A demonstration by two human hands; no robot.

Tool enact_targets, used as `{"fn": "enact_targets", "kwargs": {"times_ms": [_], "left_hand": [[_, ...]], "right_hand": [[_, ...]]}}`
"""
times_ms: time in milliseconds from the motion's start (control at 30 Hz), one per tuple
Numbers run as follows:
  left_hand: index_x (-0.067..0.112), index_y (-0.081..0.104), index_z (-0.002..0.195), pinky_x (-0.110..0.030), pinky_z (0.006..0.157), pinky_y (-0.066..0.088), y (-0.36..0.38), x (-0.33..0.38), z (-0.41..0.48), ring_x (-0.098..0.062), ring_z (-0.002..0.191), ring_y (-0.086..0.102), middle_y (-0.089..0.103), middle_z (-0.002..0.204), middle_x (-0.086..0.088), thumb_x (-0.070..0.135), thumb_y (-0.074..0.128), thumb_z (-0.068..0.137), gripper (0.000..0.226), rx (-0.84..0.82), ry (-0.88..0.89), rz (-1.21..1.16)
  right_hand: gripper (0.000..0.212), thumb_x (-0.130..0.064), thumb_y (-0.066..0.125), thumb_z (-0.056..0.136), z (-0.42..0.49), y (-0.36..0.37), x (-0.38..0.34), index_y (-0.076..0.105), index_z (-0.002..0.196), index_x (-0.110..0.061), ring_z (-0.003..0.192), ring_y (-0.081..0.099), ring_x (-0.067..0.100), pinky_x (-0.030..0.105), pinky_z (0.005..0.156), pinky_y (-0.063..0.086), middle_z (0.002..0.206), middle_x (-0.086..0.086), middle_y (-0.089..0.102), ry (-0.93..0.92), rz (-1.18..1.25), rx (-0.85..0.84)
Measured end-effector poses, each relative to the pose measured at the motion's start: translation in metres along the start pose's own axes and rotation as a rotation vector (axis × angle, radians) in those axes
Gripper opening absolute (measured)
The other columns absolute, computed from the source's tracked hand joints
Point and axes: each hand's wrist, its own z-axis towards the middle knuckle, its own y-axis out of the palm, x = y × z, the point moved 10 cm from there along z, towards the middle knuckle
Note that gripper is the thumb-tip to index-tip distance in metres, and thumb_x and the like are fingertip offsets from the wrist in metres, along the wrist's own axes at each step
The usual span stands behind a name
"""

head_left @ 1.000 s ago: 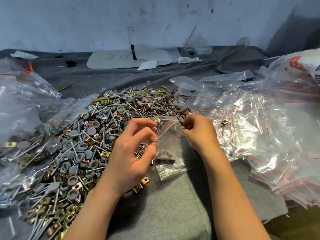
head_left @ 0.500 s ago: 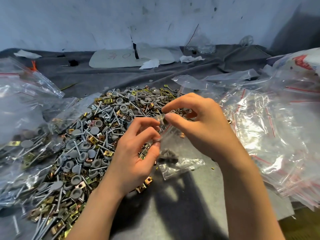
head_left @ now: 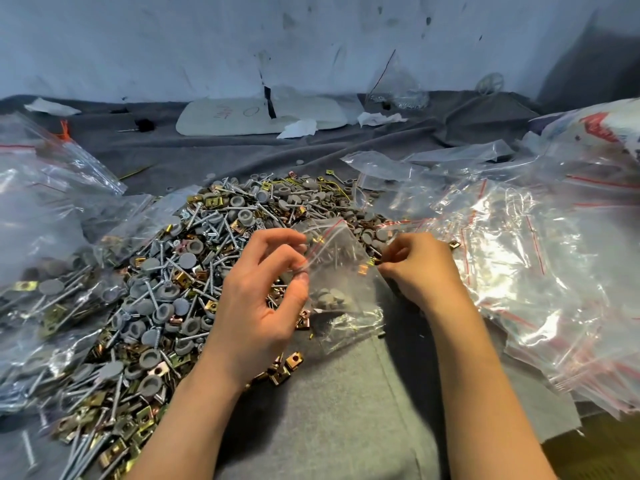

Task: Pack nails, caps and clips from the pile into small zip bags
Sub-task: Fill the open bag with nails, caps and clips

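Left hand (head_left: 263, 299) fingers pinch the zip bag (head_left: 341, 292) by its mouth; the bag hangs between both hands. Right hand (head_left: 419, 271) fingers pinch a clip (head_left: 375, 261) just beside that mouth. Should the thin mouth sag, the clip could drop onto the pile (head_left: 194, 271).

Scuffed pale wall (head_left: 173, 39) behind grey cloth (head_left: 329, 410)
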Motion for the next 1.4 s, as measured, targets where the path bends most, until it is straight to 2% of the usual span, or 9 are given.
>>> {"fn": "enact_targets", "kwargs": {"times_ms": [200,400,467,567,833,1000,1200,1300,1400], "left_hand": [[0.01,0.059,0.084,-0.026,0.088,0.049,-0.001,-0.001,-0.001,-0.009,0.107,0.056,0.056,0.112,0.004,0.028,0.049,0.088,0.021,0.017,0.003,0.012],[0.011,0.061,0.093,-0.017,0.085,0.048,-0.004,0.003,0.001,-0.004,0.101,0.058,0.06,0.107,0.001,0.025,0.054,0.09,0.016,0.05,0.065,0.059],[0.014,0.06,0.095,-0.017,0.082,0.051,-0.006,0.007,0.001,-0.006,0.095,0.06,0.061,0.103,0.001,0.025,0.055,0.09,0.013,0.077,0.082,0.028],[0.027,0.059,0.095,-0.022,0.071,0.055,-0.032,0.003,-0.002,-0.009,0.082,0.063,0.063,0.097,0.01,0.028,0.058,0.09,0.005,0.283,0.005,-0.121],[0.048,0.058,0.086,-0.013,0.053,0.044,-0.091,-0.006,0.005,0.001,0.065,0.055,0.062,0.08,0.025,0.03,0.062,0.095,0.02,0.511,-0.073,-0.095],[0.037,0.059,0.095,-0.01,0.074,0.048,-0.071,0.025,0.012,0.003,0.083,0.062,0.066,0.092,0.022,0.033,0.063,0.089,0.008,0.28,0.04,-0.06],[0.035,0.065,0.093,-0.041,0.089,0.05,-0.075,0.028,0.02,-0.018,0.093,0.061,0.064,0.094,0.013,0.059,0.062,0.085,0.025,0.06,0.031,-0.324],[0.035,0.069,0.087,-0.02,0.086,0.049,-0.057,0.031,0.021,-0.011,0.097,0.062,0.066,0.096,0.014,0.04,0.057,0.085,0.013,-0.055,0.046,-0.209],[0.019,0.061,0.083,-0.026,0.083,0.049,-0.025,0.027,0.013,-0.018,0.098,0.058,0.06,0.101,0.0,0.022,0.043,0.083,0.018,-0.124,0.026,-0.226]], "right_hand": [[0.009,-0.011,0.064,0.079,-0.001,0.004,0.0,0.065,0.082,-0.02,0.086,0.061,0.029,0.034,0.076,0.051,0.088,0.006,0.065,0.03,-0.11,-0.003],[0.016,-0.004,0.062,0.081,-0.011,-0.04,-0.017,0.061,0.076,-0.019,0.064,0.058,0.005,0.006,0.053,0.041,0.07,-0.008,0.061,-0.128,0.346,0.318],[0.022,0.002,0.059,0.083,-0.014,-0.05,-0.018,0.058,0.078,-0.019,0.068,0.063,0.011,0.012,0.059,0.049,0.073,-0.006,0.062,-0.167,0.506,0.378],[0.027,0.006,0.055,0.088,-0.014,-0.049,-0.017,0.056,0.081,-0.02,0.071,0.069,0.016,0.023,0.062,0.056,0.079,-0.003,0.062,-0.171,0.639,0.357],[0.039,0.016,0.046,0.088,-0.003,-0.028,-0.002,0.066,0.071,-0.013,0.059,0.065,0.0,0.01,0.054,0.049,0.072,0.004,0.066,-0.07,0.884,0.237],[0.037,0.013,0.049,0.086,0.0,-0.031,0.0,0.07,0.076,-0.015,0.071,0.07,0.01,0.016,0.069,0.053,0.078,0.002,0.071,-0.051,0.954,0.208],[0.026,0.012,0.055,0.088,-0.008,-0.038,-0.025,0.07,0.089,-0.009,0.079,0.071,0.012,0.018,0.075,0.054,0.084,0.005,0.071,-0.217,1.121,0.112],[0.021,0.01,0.055,0.089,-0.012,-0.038,-0.034,0.069,0.089,-0.006,0.078,0.07,0.013,0.022,0.077,0.056,0.08,0.005,0.071,-0.258,1.137,0.079],[0.015,0.005,0.062,0.083,-0.017,-0.038,-0.039,0.071,0.086,-0.006,0.076,0.072,0.02,0.023,0.075,0.056,0.075,0.004,0.073,-0.259,1.172,0.01]]}}
